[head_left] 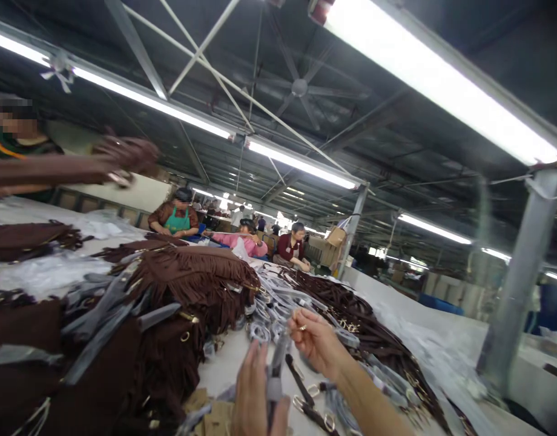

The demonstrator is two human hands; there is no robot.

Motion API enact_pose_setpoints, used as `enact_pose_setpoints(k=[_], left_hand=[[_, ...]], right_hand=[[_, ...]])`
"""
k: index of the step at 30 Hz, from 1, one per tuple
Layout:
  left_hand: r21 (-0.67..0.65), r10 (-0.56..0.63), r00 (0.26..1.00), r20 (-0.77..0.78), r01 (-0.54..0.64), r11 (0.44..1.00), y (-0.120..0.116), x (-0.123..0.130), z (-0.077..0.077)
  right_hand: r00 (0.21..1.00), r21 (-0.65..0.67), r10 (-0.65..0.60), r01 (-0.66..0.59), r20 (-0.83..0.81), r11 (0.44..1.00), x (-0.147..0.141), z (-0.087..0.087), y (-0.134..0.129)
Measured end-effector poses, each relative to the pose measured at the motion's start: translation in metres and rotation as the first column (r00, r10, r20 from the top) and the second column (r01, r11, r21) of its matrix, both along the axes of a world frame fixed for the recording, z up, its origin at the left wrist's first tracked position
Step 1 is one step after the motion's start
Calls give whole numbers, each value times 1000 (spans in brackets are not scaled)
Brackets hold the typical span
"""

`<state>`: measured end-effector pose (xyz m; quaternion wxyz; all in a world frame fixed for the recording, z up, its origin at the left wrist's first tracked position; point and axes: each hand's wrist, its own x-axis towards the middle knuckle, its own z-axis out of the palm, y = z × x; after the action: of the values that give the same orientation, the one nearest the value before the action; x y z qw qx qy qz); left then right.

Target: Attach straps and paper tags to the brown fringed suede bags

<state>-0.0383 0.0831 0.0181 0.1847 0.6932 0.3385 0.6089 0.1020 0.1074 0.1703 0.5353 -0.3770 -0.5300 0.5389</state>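
My left hand [253, 393] is in the lower middle, its fingers extended and the thumb opposite, closed about a dark strap [277, 366] partly wrapped in greyish clear plastic. The strap runs up toward my right hand [318, 342], whose fingers are pinched at its upper end beside a small gold metal piece [302, 328]. Exactly how the right fingertips grip is partly hidden. Below my right wrist lie dark brown straps with gold rings [301, 384] on the white table [219, 366]. Coiled, plastic-wrapped straps [260, 332] sit just beyond my left fingertips.
Brown fringed bags [187, 272] are piled to the left. A long heap of brown straps [351, 303] stretches along the right, with clear plastic [437, 339] beside it. A co-worker's arm [56, 169] reaches in from the left, blurred. Other people sit farther back; a metal post [517, 284] stands right.
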Motion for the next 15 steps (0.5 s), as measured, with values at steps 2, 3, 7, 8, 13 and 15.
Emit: enact_pose_setpoints(k=[2, 3, 7, 8, 13, 15], left_hand=[[-9, 90, 994, 61, -90, 996, -14, -27, 22], [-73, 57, 997, 59, -52, 996, -21, -40, 31], [-346, -61, 985, 163, 114, 931, -53, -86, 40], [-364, -62, 978, 200, 133, 922, -60, -95, 38], [-337, -100, 934, 342, 222, 915, -89, -127, 34], [-338, -122, 931, 345, 244, 909, -94, -133, 41]], right_hand=[[994, -44, 101, -103, -46, 994, -36, 1, -25], [987, -70, 143, -148, -77, 986, -52, -1, -35], [961, -57, 229, -240, -155, 969, -95, -7, -66], [961, -8, 244, -247, -132, 969, -101, -7, -71], [902, 162, 313, -370, 297, 915, -114, 4, -90], [824, 167, 312, -432, 473, 886, -120, 6, -95]])
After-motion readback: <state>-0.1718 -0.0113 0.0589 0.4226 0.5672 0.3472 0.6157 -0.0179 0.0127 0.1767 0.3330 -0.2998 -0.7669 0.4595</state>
